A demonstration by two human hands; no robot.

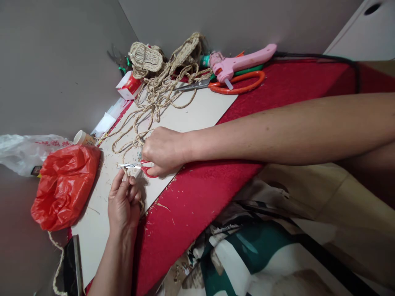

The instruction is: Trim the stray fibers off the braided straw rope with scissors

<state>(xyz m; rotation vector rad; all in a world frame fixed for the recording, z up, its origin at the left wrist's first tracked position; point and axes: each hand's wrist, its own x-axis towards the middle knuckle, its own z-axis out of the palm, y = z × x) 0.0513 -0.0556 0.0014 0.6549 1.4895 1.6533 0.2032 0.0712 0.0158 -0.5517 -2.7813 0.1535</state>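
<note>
My right hand [163, 149] is closed on the red handles of small scissors [132, 166], whose blades point left. Just below the blades, my left hand [123, 197] pinches a piece of braided straw cord, and the cord passes at the blades. More of this braided cord [154, 96] lies in loose loops on the white board [200, 105], running up to a bundled coil [146, 57] at the back. Part of the cord below my left hand's fingers is hidden.
Large orange-handled scissors [236, 87] and a pink glue gun [243, 61] lie at the back. A red plastic bag [66, 185], paper cup [84, 138], red-and-white box [128, 85] and dark flat device [72, 265] are at the left. Red cloth [185, 213] covers the table.
</note>
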